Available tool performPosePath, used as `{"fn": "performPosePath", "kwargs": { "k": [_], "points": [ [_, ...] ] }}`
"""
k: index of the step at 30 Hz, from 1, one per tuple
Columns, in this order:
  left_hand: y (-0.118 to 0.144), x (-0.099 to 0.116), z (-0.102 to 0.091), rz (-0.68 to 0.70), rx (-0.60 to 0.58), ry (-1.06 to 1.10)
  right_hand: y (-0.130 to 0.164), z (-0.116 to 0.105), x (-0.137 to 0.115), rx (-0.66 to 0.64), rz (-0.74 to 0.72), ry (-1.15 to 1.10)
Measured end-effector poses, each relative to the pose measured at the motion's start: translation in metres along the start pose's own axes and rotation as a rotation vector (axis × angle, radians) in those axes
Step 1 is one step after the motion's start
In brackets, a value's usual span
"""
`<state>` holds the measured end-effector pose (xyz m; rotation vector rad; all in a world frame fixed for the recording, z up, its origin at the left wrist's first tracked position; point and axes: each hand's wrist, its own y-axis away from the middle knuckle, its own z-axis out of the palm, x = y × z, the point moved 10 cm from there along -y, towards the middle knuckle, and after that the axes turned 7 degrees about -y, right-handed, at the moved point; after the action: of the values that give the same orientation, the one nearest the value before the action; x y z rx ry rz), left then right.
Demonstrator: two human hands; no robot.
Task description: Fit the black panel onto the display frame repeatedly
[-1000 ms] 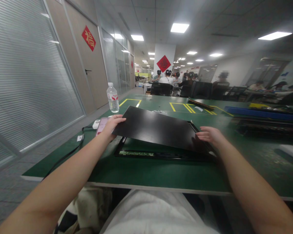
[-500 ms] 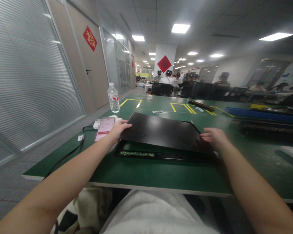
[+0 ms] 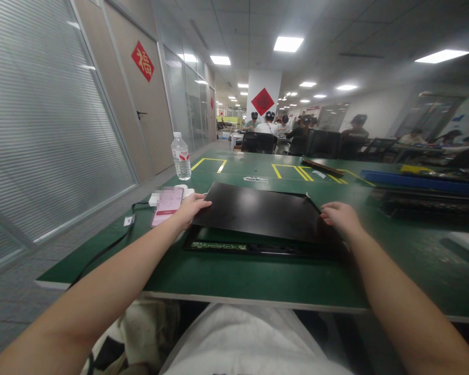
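Observation:
A thin, glossy black screen panel (image 3: 258,211) lies tilted over a black frame (image 3: 293,251), its near edge raised from the frame. A strip of green circuit board (image 3: 219,246) shows in the gap along the front. My left hand (image 3: 195,207) grips the panel's left edge, thumb on top; its other fingertips are hidden beneath. At the right edge, my right hand (image 3: 338,216) has its fingers curled together in a pinch on the panel's border. The panel covers most of the frame's inside.
A phone (image 3: 168,207) and a white plug (image 3: 183,189) with a black cable lie left, near a water bottle (image 3: 181,156). Yellow tape (image 3: 293,172) marks the green table (image 3: 234,281). Dark strips (image 3: 426,205) and a blue bar (image 3: 414,181) lie right. People sit farther back.
My right hand's fingers have gone from stretched out to curled in at the panel's right edge. My left hand keeps its grip, and the panel has barely shifted.

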<state>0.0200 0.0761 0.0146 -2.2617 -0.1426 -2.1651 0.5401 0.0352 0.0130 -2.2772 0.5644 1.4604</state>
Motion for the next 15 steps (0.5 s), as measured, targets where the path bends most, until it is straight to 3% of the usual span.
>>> {"fn": "performPosePath", "kwargs": {
  "k": [15],
  "points": [
    [0.0, -0.001, -0.002, 0.008, -0.002, -0.026, 0.001, 0.001, -0.01, -0.039, -0.058, 0.099]
  ]
}}
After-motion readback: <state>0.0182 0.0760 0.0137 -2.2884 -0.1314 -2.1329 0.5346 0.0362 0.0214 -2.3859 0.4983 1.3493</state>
